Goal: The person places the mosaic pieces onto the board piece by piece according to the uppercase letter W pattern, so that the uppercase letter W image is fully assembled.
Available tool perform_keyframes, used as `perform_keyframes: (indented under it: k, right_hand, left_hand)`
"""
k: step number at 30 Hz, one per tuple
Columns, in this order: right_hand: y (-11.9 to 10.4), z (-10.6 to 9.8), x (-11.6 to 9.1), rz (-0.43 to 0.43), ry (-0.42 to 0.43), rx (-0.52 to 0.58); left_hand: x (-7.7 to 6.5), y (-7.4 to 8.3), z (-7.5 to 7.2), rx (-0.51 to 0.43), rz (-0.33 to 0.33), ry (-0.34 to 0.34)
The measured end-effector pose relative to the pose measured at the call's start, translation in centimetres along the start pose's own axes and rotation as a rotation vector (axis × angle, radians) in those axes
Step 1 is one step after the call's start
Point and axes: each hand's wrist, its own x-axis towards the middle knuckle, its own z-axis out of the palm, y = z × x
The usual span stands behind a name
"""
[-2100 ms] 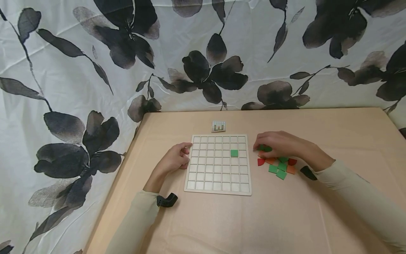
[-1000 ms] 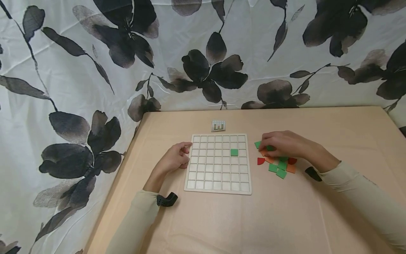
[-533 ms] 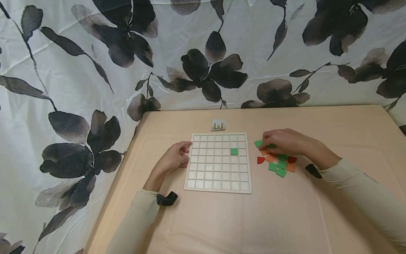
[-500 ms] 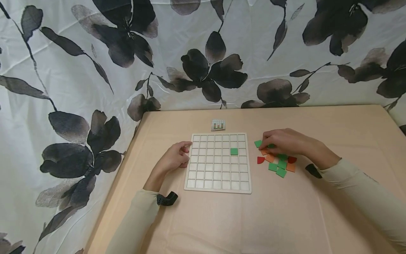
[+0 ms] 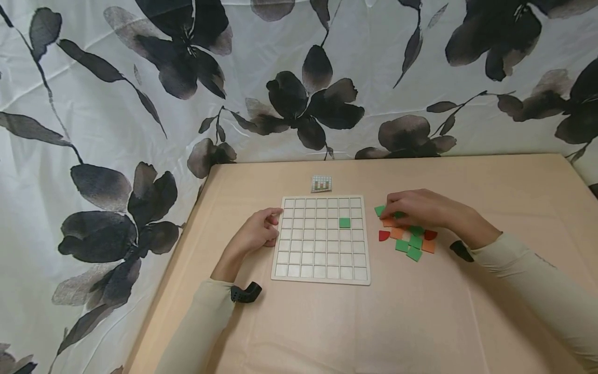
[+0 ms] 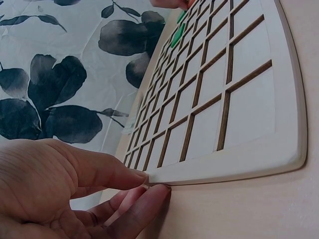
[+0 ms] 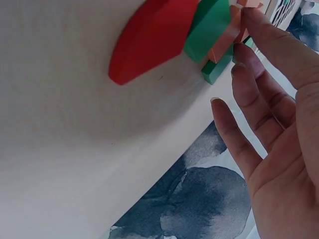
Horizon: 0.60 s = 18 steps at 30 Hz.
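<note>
A pale square grid board (image 5: 307, 259) lies flat on the table, with one green tile (image 5: 344, 223) in a cell toward its upper right. My left hand (image 5: 254, 231) pinches the board's left edge between thumb and fingers, as the left wrist view shows. To the right of the board, my right hand (image 5: 416, 208) is over a loose pile of pieces. Its thumb and fingertips are around an orange tile (image 7: 242, 31), partly hidden by the fingers. Green tiles (image 5: 414, 253), orange tiles (image 5: 428, 246) and rounded red pieces (image 5: 384, 236) lie beneath and beside this hand.
A small card (image 5: 321, 183) with a printed grid pattern lies behind the board. The light wooden table (image 5: 317, 332) extends in front of both arms. Behind and to the left hangs a white cloth (image 5: 275, 47) with dark flowers.
My right hand has shifted slightly right and away from me over the pile, uncovering a green tile at its left. An orange tile under its fingers has turned slightly. My left hand stays put.
</note>
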Motion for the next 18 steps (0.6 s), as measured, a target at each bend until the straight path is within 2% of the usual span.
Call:
perform_keyframes:
  k: [7, 14, 18]
  right_hand:
    - [-0.17, 0.02, 0.01, -0.002, 0.011, -0.032]
    - [0.11, 0.03, 0.12, 0.028, 0.010, 0.013]
    - [0.23, 0.20, 0.22, 0.020, 0.036, -0.003]
  left_hand:
    - [0.01, -0.24, 0.05, -0.006, 0.003, -0.005]
    - [-0.03, -0.31, 0.03, 0.000, 0.017, 0.003]
    - [-0.05, -0.24, 0.03, 0.004, 0.019, 0.006]
